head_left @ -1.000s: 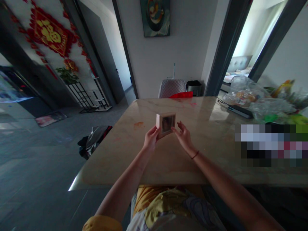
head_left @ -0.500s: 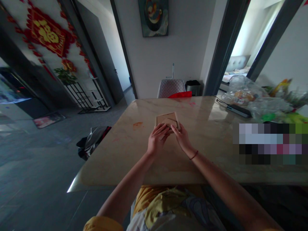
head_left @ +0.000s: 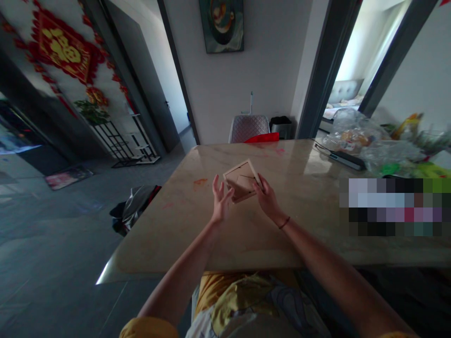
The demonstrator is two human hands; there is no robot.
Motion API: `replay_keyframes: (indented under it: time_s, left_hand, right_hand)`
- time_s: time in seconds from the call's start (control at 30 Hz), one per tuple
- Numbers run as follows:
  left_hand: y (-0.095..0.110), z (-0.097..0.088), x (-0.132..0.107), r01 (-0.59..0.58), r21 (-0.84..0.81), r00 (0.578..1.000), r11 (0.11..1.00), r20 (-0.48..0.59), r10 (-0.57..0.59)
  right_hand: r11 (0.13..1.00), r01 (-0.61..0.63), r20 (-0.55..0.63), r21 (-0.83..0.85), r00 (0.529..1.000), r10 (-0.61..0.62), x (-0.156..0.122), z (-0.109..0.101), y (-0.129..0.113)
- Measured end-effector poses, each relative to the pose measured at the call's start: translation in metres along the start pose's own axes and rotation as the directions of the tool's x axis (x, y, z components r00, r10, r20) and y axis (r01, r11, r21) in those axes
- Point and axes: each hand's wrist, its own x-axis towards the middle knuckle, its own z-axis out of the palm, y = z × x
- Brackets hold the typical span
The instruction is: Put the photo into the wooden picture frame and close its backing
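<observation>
A small wooden picture frame (head_left: 240,182) is tilted above the table, its brown backing board and what looks like a fold-out stand facing me. My right hand (head_left: 267,197) grips its right edge, with the thumb on the near side. At the frame's left edge, my left hand (head_left: 221,201) has its fingers spread apart and holds nothing. Whether the left fingertips touch the frame I cannot tell. An orange smudge (head_left: 200,181) marks the tabletop left of the frame.
The marble-look table (head_left: 176,234) spreads out around my hands. On its right side are clear plastic bags (head_left: 352,126), a dark elongated device (head_left: 347,160) and a blurred-out patch. A quilted chair (head_left: 249,126) and a red item (head_left: 262,137) are at the far edge.
My left hand has come off the frame's backing and opened to the left. The frame has turned and tilted in my right hand, which keeps hold of it.
</observation>
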Motion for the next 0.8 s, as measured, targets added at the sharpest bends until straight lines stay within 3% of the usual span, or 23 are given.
replay_keyframes:
  time_s: [0.07,0.13,0.23,0.47,0.67,0.8]
  left_hand:
    - [0.003,-0.007,0.010,0.073,-0.121,0.995,0.990,-0.058,-0.081]
    - [0.008,-0.014,0.018,0.194,-0.201,0.980,0.960,0.004,-0.197]
    - [0.014,-0.024,0.026,0.256,-0.199,0.966,0.946,0.089,-0.242]
    - [0.006,-0.031,0.027,0.237,0.039,0.966,0.971,0.094,-0.240]
    - [0.004,-0.029,0.025,0.395,0.094,0.912,0.914,0.081,-0.402]
    - [0.006,-0.032,0.025,0.459,0.216,0.855,0.862,0.156,-0.494]
  right_hand:
    - [1.000,0.016,0.045,-0.001,0.999,-0.016,0.000,-0.002,-0.001]
    - [1.000,0.031,0.069,0.004,0.997,-0.031,0.001,-0.005,-0.003]
    - [0.999,0.036,0.064,0.021,0.997,-0.037,0.003,-0.015,-0.007]
    - [0.995,-0.033,0.032,0.092,0.999,0.030,0.015,-0.032,-0.013]
    - [0.943,-0.235,0.046,0.235,0.972,0.231,0.024,-0.031,0.007]
    - [0.916,-0.346,0.173,0.204,0.933,0.315,0.024,-0.033,0.014]
